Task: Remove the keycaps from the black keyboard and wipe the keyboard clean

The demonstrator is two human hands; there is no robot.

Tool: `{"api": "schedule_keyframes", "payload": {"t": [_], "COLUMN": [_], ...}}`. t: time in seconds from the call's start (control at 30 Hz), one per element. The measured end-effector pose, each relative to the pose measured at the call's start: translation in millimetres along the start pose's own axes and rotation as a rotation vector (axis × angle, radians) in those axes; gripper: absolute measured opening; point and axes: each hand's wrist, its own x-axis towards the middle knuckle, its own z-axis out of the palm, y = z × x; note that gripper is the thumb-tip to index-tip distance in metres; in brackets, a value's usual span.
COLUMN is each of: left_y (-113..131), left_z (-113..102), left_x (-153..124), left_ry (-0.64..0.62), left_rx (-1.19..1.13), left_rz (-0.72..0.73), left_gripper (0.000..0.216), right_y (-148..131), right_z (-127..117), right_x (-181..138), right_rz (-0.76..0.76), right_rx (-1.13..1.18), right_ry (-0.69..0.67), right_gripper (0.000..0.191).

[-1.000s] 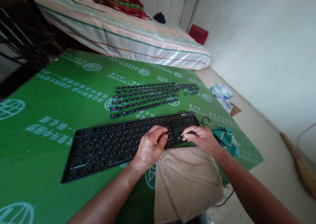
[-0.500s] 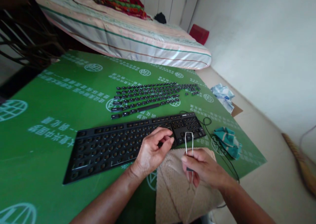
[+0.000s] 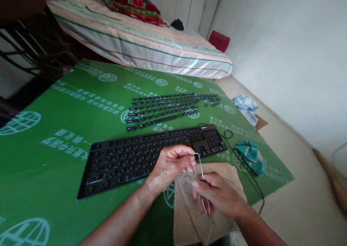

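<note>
- Before the keyboard (image 3: 121, 161), the right hand (image 3: 221, 193) gripped a wire tool (image 3: 201, 166).
- The left hand (image 3: 168, 165) had fingers pinched at its tip.
- Keycaps (image 3: 165, 119) lay beyond the keyboard.

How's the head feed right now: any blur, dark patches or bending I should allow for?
Head view: the thumb of the right hand looks slightly smeared; the wire tool shows as a pale, thin outline; the upper left corner falls dark; the striped mattress edge looks bowed, probably lens distortion; the keycaps are too small and soft to read.
</note>
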Motion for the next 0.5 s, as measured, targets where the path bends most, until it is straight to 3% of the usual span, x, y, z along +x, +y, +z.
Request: {"api": "schedule_keyframes", "payload": {"t": [0.17, 0.23, 0.33, 0.5], "left_y": [1, 1, -2, -8], "left_z": [1, 2, 3, 2], "left_x": [2, 2, 2, 2], "left_ry": [0.121, 0.141, 0.134, 0.107], "left_rx": [-0.005, 0.008, 0.044, 0.077], "left_rz": [-0.029, -0.042, -0.05, -0.047], "left_gripper": [0.007, 0.006, 0.008, 0.011], "right_y": [7, 11, 17, 20], "right_z": [13, 19, 26, 26], "right_x": [-10, -13, -15, -13], "right_rz": [-0.254, -0.385, -0.559, -0.767], "right_rx": [0.389, 0.424, 0.223, -0.466], "right_ry": [0.231, 0.285, 0.331, 0.432], "right_gripper": [0.04, 0.037, 0.034, 0.046]}}
